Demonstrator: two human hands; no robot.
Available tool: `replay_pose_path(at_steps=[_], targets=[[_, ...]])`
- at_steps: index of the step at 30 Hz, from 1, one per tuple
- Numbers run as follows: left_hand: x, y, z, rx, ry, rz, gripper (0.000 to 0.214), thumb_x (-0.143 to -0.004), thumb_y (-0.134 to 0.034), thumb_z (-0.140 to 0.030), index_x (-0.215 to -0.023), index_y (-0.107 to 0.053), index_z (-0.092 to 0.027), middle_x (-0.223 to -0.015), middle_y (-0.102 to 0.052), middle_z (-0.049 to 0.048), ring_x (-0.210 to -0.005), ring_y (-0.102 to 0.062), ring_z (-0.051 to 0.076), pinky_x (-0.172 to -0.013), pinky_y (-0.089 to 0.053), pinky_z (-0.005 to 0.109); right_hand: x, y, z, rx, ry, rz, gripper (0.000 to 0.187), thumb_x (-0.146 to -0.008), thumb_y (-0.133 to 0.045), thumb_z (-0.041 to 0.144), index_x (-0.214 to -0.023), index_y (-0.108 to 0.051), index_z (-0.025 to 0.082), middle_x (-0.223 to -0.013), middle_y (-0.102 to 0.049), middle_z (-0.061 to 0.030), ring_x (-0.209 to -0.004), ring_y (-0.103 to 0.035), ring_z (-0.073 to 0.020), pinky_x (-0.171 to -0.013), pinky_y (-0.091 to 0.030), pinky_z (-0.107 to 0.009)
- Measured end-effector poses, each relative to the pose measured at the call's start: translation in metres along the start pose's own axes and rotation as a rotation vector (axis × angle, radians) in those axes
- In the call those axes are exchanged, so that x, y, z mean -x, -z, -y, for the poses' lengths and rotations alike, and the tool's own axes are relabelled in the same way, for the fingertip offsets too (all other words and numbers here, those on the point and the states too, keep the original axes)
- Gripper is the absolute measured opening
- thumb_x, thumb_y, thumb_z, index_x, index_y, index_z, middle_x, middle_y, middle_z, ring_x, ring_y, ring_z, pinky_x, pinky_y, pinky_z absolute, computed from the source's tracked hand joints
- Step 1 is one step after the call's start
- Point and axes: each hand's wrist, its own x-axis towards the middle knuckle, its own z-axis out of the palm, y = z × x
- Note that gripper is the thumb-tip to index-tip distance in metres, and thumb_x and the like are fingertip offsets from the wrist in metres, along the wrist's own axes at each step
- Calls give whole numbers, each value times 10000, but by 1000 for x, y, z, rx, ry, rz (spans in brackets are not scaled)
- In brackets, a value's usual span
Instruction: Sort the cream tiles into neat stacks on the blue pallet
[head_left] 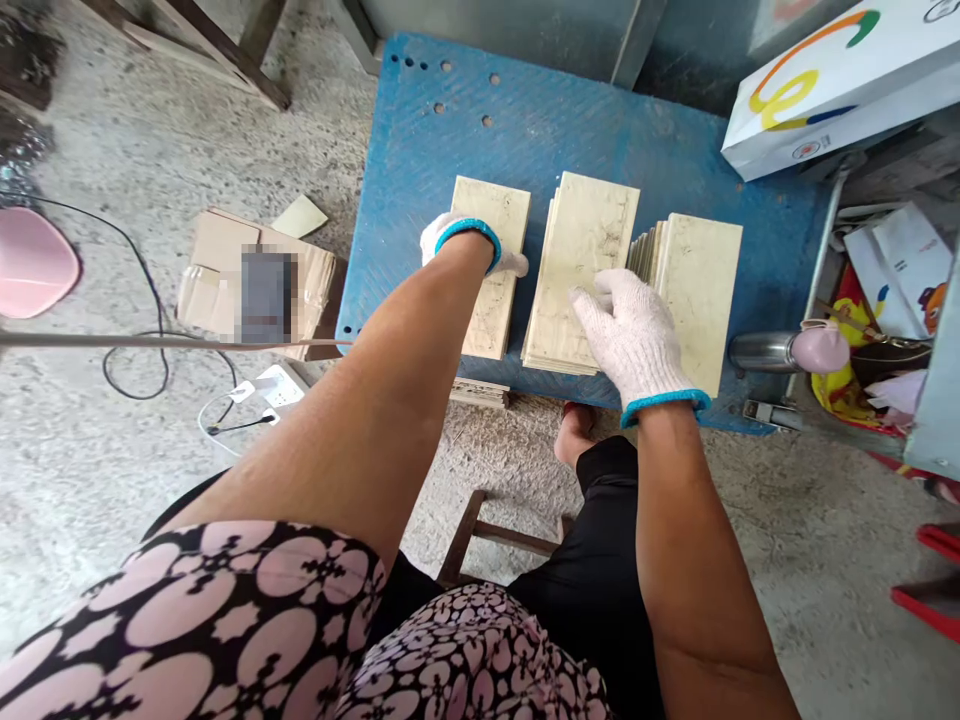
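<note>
Three stacks of thin, pale wooden boards lie side by side on a blue table (600,120). My left hand (442,235), in a white knit glove with a blue cuff, spans the left stack (491,205) across its width. Its fingers are at one long edge and the thumb is at the other; my wrist hides part of the grip. My right hand (634,325), gloved the same way, is over the right side of the middle stack (574,270) with its fingers apart. Beside it stands the right stack (705,300), whose boards lean in a fanned row.
A steel flask (765,352) with a pink lid is at the table's right edge, near a white paper bag (825,110). More boards (480,393) sit low at the front edge. A wooden stool (517,538), cardboard box (217,275) and power strip (281,390) are on the floor.
</note>
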Motion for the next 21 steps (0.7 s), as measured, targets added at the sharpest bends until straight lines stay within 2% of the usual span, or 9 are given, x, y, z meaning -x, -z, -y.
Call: replay_pose_path(at_steps=[3, 5, 11, 14, 17, 19, 21], targets=[[5, 4, -2, -9, 66, 32, 1073, -454, -752, -807, -1293, -596, -157, -1269, -557, 145, -1257, -449, 470, -1003, -471, 495, 0, -2, 1, 6, 12, -1, 421, -893, -500, 512, -1131, -648, 199, -982, -690, -130, -987, -638, -307, -853, -491, -467], [5, 4, -2, 17, 60, 34, 1102, -414, -768, -802, -1298, -592, -168, -1277, -558, 145, -1258, -451, 459, -973, -497, 482, 0, -4, 2, 19, 9, 8, 408, -891, -505, 524, -1115, -651, 215, -972, -691, -127, -965, -643, -302, -832, -496, -460], [8, -1, 12, 59, -23, 18, 1027, -441, -753, -802, -1229, -635, -153, -1236, -608, 152, -1197, -518, 442, -956, -495, 482, -2, -6, 11, 38, 45, 28, 414, -898, -500, 536, -1102, -649, 208, -980, -698, -119, -962, -650, -306, -826, -497, -444], [29, -7, 27, 164, -81, -52, 1061, -494, -761, -749, -1314, -563, -105, -1288, -578, 213, -1174, -552, 428, -944, -490, 456, -1, -6, 14, 30, 81, 34, 432, -895, -512, 517, -1138, -645, 185, -1027, -705, -122, -998, -654, -310, -850, -501, -439], [62, -10, 50, 241, -91, -138, 1079, -557, -722, -732, -1369, -480, -64, -1275, -581, 253, -1133, -593, 389, -913, -503, 419, 2, -7, 13, 39, 97, 45, 436, -892, -515, 495, -1148, -650, 170, -1092, -702, -143, -1054, -647, -324, -889, -498, -448], [86, -8, 72, 211, -112, -100, 971, -580, -703, -721, -1290, -549, -77, -1193, -629, 240, -1069, -626, 372, -859, -518, 406, 5, -6, 9, 47, 91, 49, 442, -890, -507, 489, -1155, -652, 167, -1144, -690, -155, -1096, -635, -336, -921, -488, -459], [110, 1, 102, 139, -149, -15, 805, -586, -697, -710, -1128, -646, -118, -1074, -671, 210, -979, -653, 364, -779, -527, 402, 8, -6, 4, 50, 75, 54, 466, -886, -497, 497, -1174, -646, 162, -1186, -674, -163, -1131, -621, -345, -947, -476, -467]])
